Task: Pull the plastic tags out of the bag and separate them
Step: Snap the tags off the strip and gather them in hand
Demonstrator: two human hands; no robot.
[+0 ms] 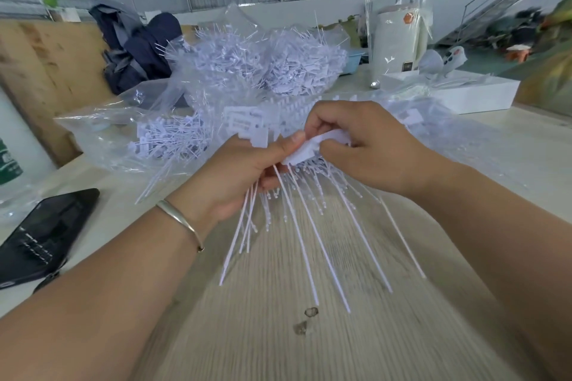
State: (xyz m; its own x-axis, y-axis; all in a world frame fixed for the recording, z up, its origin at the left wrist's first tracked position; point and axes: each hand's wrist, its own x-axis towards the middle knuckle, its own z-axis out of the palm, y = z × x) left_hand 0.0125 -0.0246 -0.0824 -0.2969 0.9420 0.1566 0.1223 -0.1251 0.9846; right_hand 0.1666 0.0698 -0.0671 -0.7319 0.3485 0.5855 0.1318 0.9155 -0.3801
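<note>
My left hand (238, 176) grips a bunch of white plastic tags (305, 151) by their flat heads, thumb on top. Their long thin tails (312, 235) fan down toward me over the wooden table (309, 343). My right hand (368, 148) pinches the heads of the same bunch from the right side. Behind the hands lies a clear plastic bag (148, 139) with more tags inside. Further back, a big heap of tags (257, 62) fills another clear bag.
A black phone (43, 235) lies at the left on the table. A white tray (464, 93) and a white cylindrical appliance (399, 43) stand at the back right. Dark clothing (133, 49) is piled at the back left, beside a wooden board (46, 71).
</note>
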